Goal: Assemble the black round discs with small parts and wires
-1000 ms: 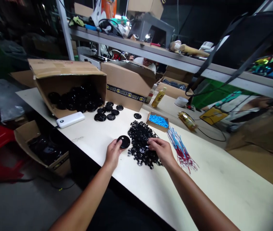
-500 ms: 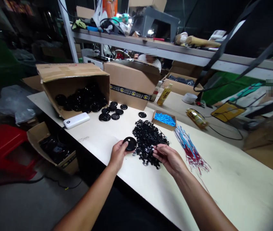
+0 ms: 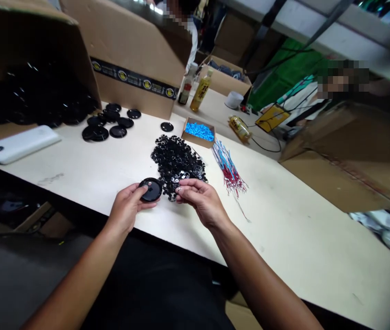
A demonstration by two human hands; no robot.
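My left hand point(image 3: 128, 204) is closed on a round black disc point(image 3: 152, 190), thumb on top and fingers beneath. The disc has a raised rim and a small hole near its edge. To its right, my right hand point(image 3: 199, 198) pinches a tiny shiny piece point(image 3: 178, 189) between thumb and fingertips; its exact kind is too small to make out. Just beyond both hands spreads a heap of small black round parts point(image 3: 177, 158) on the pale table point(image 3: 277, 220). Part of the heap's near edge is hidden by my right fingers.
Several black discs point(image 3: 118, 131) lie at left before a carton point(image 3: 136, 55); a white power bank point(image 3: 23, 143) sits nearby. Behind the heap stands a small box of blue pieces point(image 3: 199, 131), with red-and-blue wires point(image 3: 228, 169) beside it. Bottles point(image 3: 201, 91) and a person point(image 3: 336, 85) are farther back.
The view has swung right and down, closer to the table. My right hand has come back from the heap toward the disc, still pinching. My left hand keeps hold of the disc.
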